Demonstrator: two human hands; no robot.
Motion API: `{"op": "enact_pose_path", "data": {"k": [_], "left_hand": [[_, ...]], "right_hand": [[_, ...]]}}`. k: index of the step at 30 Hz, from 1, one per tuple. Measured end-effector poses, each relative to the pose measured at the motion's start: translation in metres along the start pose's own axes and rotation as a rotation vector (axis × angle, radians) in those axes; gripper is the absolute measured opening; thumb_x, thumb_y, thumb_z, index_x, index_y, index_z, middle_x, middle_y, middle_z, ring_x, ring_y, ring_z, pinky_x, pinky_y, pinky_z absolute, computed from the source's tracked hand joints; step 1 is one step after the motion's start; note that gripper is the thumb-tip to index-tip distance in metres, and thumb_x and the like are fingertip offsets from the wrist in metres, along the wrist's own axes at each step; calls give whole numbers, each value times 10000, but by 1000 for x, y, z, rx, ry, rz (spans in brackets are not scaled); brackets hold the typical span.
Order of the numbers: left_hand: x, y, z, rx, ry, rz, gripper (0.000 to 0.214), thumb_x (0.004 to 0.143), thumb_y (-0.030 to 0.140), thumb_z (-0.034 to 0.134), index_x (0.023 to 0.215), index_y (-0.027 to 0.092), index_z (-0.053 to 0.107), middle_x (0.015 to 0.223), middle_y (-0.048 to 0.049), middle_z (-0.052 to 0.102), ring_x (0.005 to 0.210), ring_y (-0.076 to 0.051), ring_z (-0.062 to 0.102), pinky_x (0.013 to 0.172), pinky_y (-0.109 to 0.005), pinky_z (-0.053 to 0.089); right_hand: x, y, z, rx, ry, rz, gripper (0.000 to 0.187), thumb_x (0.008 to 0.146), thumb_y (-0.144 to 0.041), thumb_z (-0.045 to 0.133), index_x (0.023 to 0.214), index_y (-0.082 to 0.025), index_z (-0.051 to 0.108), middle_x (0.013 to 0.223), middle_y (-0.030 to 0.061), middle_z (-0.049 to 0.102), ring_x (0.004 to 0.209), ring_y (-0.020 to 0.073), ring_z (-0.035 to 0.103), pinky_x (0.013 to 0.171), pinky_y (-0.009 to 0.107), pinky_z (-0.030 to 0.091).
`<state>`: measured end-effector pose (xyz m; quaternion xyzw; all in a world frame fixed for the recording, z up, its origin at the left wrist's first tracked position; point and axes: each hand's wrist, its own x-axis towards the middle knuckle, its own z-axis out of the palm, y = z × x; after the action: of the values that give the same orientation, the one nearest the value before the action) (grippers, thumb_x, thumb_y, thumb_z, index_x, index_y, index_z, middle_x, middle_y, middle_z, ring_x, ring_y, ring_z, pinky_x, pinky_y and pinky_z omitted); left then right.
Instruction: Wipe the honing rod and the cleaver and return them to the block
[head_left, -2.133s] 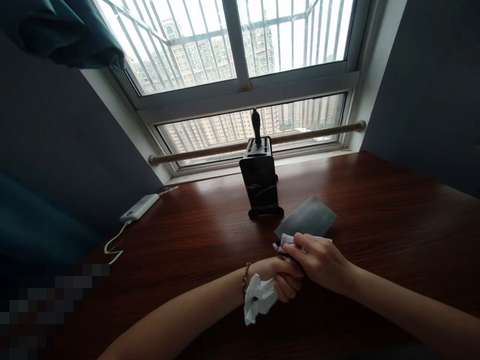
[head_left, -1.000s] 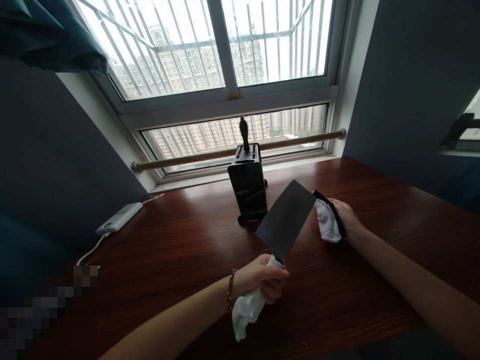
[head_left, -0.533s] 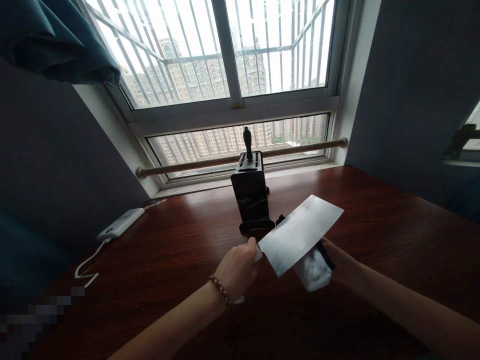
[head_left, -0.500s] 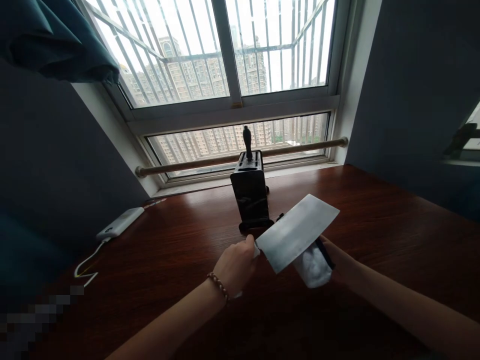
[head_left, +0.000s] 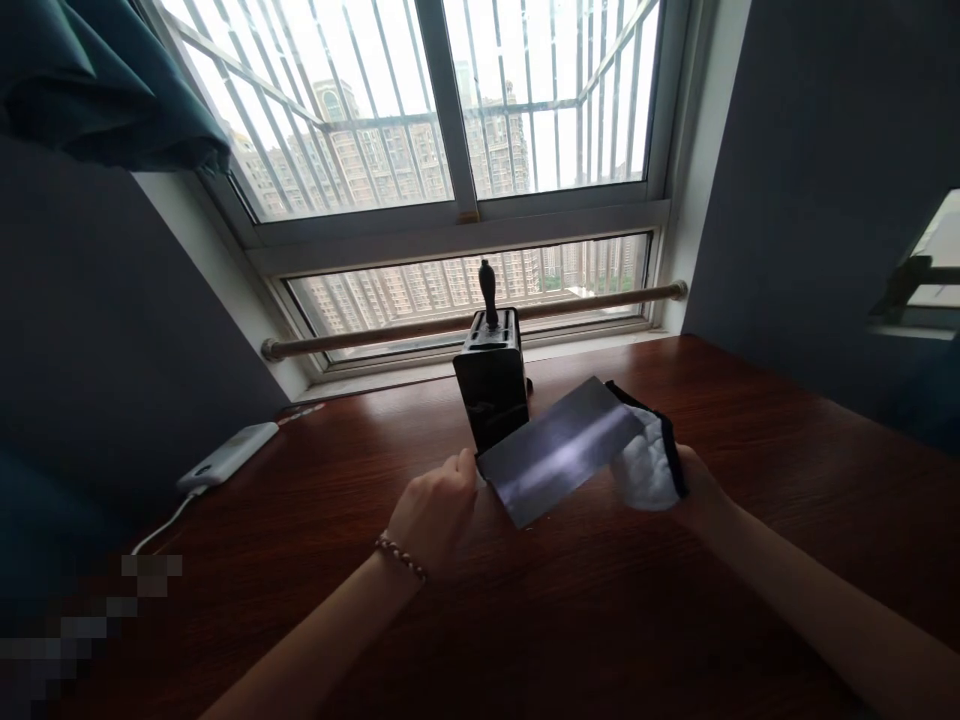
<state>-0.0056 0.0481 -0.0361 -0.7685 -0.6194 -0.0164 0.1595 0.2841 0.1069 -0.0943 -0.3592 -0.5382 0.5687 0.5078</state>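
Note:
My left hand (head_left: 435, 510), with a braided bracelet at the wrist, is closed around the handle of a cleaver (head_left: 559, 450); the handle is mostly hidden in the fist. The broad, shiny blade points up and to the right above the table. In my right hand (head_left: 697, 485) is a white quilted cloth (head_left: 646, 465) with a dark edge, perhaps a pot holder. The cloth is at the blade's far right end; I cannot tell whether it touches the metal. Behind the blade stands a black knife block (head_left: 491, 385) with one handle (head_left: 488, 290) sticking up from its top.
Under everything is a reddish-brown wooden table (head_left: 570, 620). A white power strip or adapter (head_left: 229, 458) with a cable lies at the left. Beyond the table are a barred window (head_left: 420, 110) and a horizontal rail (head_left: 600, 303). A blue-green curtain (head_left: 112, 90) hangs at the upper left.
The cloth in my right hand has moved from beneath the blade to its far right end. The blade has tilted and shifted left with my left hand, now catching a bright streak of light.

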Motion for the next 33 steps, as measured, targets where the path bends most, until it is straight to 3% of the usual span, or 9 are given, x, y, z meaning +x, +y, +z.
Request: {"op": "enact_pose_path", "data": {"k": [6,9,11,15,18,20,23,26,33], "left_hand": [[9,-38,-13,230,190,191,258,848,66,282,798,154,520,712,-45,536,610,-146,523,530,-265,356],[10,-51,-17,287,278,250,304,863,60,263,749,164,525,677,-30,517,594,-132,483,541,-277,327],[9,-53,-19,286,336,266,301,888,107,276,741,171,530,655,-21,509,585,-130,465,545,-290,310],[4,-43,-21,285,422,288,280,909,201,318,732,188,535,624,-6,510,576,-131,452,561,-307,287],[0,-32,-21,274,438,294,274,907,206,331,727,190,536,622,-4,522,575,-135,457,560,-311,273],[-3,-27,-23,253,417,273,276,905,202,330,725,189,538,626,-8,529,586,-141,469,563,-314,270],[-9,-21,-31,184,335,179,261,889,183,338,712,180,530,639,-23,542,617,-163,494,566,-310,275],[-15,-19,-48,-9,125,97,169,852,200,400,739,165,521,678,-38,569,629,-174,517,556,-290,288],[-24,-26,-77,-927,-460,161,145,776,307,529,761,165,505,668,27,528,586,-91,471,534,-190,327]], "right_hand": [[20,-11,-32,-34,-195,364,219,691,-241,571,863,-142,662,827,90,678,765,217,637,707,338,507],[26,-44,-28,-353,-92,161,232,716,-291,596,863,-133,682,930,110,669,906,242,608,816,356,471],[25,-73,-7,-628,-94,-104,306,777,-373,553,946,-148,671,989,97,656,976,248,579,874,367,435],[14,-112,68,-1142,-378,-425,370,797,-418,554,1059,-164,622,1020,94,645,928,261,594,793,371,458],[9,-110,119,-1469,-453,-415,278,699,-396,670,868,-175,658,867,91,675,776,277,632,600,320,458],[8,-101,137,-1561,-477,-378,166,709,-347,664,752,-187,647,762,77,676,679,254,639,506,278,400],[8,-92,141,-1569,-437,-417,75,743,-264,616,709,-198,609,694,52,663,632,225,633,477,265,339],[3,-97,134,-1549,-415,-523,53,747,-145,558,721,-191,553,690,21,649,626,198,620,496,265,330],[-14,-113,118,-1593,-378,-956,180,782,-40,462,665,-177,461,639,14,550,571,172,536,528,284,387]]}}
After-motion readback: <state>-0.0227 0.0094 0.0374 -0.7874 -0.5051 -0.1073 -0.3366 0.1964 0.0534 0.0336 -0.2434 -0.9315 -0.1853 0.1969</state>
